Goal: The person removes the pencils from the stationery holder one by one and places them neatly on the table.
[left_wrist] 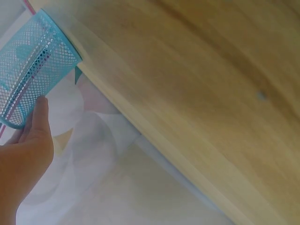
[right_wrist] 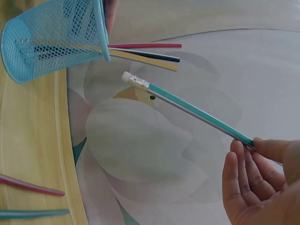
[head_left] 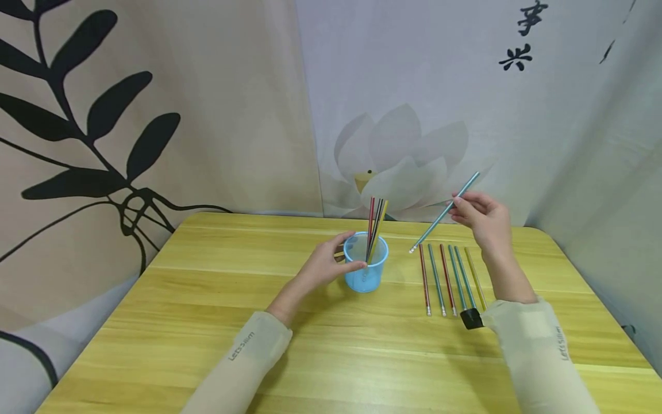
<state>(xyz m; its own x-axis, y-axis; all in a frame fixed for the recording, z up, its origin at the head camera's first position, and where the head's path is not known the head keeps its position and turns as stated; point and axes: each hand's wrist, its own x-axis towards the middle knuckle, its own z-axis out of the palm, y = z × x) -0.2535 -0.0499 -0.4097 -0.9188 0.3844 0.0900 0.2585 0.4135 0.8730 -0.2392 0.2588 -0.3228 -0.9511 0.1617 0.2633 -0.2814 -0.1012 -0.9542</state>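
A light blue mesh pencil holder [head_left: 365,282] stands upright on the table, with a few red, black and yellow pencils [head_left: 379,224] leaning in it. My left hand [head_left: 327,261] grips it near the rim, thumb along the near side and fingers round the far side. Raised to the right of the holder, my right hand [head_left: 483,215] pinches a teal pencil [head_left: 445,213] between thumb and fingertips. That pencil slants, its white eraser end down and towards the holder. In the right wrist view the eraser end [right_wrist: 133,79] lies close below the holder's pencils.
Several red, teal and yellow pencils [head_left: 446,276] lie in a row on the wooden table [head_left: 331,356], right of the holder. A black piece [head_left: 471,318] sits by the right sleeve cuff. Behind the table's far edge hangs a printed cloth [head_left: 248,115].
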